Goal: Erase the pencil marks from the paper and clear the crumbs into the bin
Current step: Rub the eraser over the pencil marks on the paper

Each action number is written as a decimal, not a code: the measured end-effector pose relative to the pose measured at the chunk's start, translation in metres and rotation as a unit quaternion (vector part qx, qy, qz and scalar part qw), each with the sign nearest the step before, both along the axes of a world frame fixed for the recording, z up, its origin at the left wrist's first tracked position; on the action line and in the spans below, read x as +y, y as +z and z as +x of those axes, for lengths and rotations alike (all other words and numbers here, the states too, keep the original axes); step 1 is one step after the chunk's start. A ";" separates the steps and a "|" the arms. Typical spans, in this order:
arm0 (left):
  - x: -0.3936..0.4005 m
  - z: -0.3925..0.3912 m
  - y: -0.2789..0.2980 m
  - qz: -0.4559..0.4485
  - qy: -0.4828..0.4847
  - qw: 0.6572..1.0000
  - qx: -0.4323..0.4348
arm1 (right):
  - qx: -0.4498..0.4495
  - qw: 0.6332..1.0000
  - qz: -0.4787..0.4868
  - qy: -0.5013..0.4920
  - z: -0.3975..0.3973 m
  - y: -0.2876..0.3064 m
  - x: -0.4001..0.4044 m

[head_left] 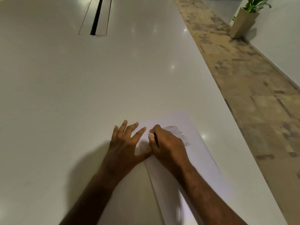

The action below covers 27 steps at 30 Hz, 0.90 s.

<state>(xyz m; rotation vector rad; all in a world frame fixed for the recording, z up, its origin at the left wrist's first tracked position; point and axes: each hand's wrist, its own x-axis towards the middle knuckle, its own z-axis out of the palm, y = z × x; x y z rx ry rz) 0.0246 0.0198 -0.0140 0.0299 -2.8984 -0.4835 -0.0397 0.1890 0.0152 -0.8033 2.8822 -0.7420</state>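
While right hand [167, 143] pinches eraser [151, 134] on paper [203, 159] | left hand [125, 142] splayed flat | no legible writing

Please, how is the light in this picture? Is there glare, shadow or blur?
Head view: dim; small lamp glints on the glossy white table; the left hand casts a soft shadow leftward; the white paper sheet blurs near the bottom edge; the wide lens bends the table's edge.

Wide glossy white desk [68, 88]: open surface left and ahead of both hands. Long recessed slot with dark gap [97, 17] far ahead, flush, well apart. White paper sheet [209, 163] lies flat near right desk edge. Tan square planter with green plant [242, 21] on floor, off desk, far right.
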 end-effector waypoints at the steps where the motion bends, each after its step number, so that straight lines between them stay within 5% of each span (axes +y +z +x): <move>1: 0.000 0.000 0.000 0.001 0.000 1.000 -0.006 | -0.001 1.000 0.007 -0.001 -0.001 0.001 0.000; 8: -0.003 -0.001 -0.001 0.014 -0.001 0.999 -0.039 | -0.003 0.998 0.032 -0.049 -0.020 0.009 0.020; 27: 0.002 0.001 0.005 0.019 0.007 0.999 -0.033 | -0.023 0.996 0.056 0.060 -0.008 0.013 0.002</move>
